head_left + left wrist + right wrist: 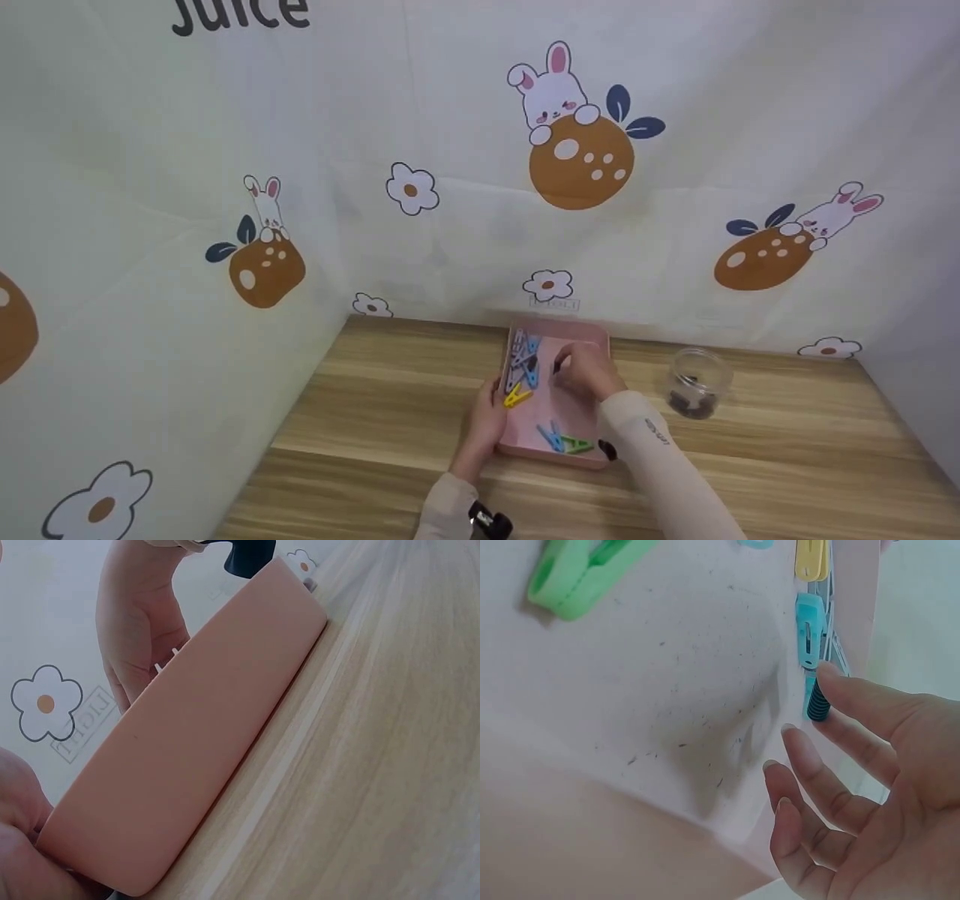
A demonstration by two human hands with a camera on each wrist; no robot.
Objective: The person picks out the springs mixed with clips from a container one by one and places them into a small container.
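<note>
A pink tray [525, 450] lies on the table, with blue, grey, yellow and green clothespins in it. My left hand [489, 416] grips the tray's left side; in the left wrist view its fingers [16, 802] are at the rim. Over the inside of the tray, my right hand [590, 371] pinches a small black ribbed cylinder [819, 703] between thumb and index finger, its other fingers loosely bent. Beyond the cylinder in the right wrist view are a blue clothespin [808, 634] and a yellow clothespin [810, 559]. A green clothespin [577, 445] lies by the near wall.
To the right of the tray, a clear round jar [697, 382] with dark pieces inside stands on the wooden table [375, 420]. Printed cloth walls [450, 247] border the table at the back and sides. Dark specks mark the tray's floor.
</note>
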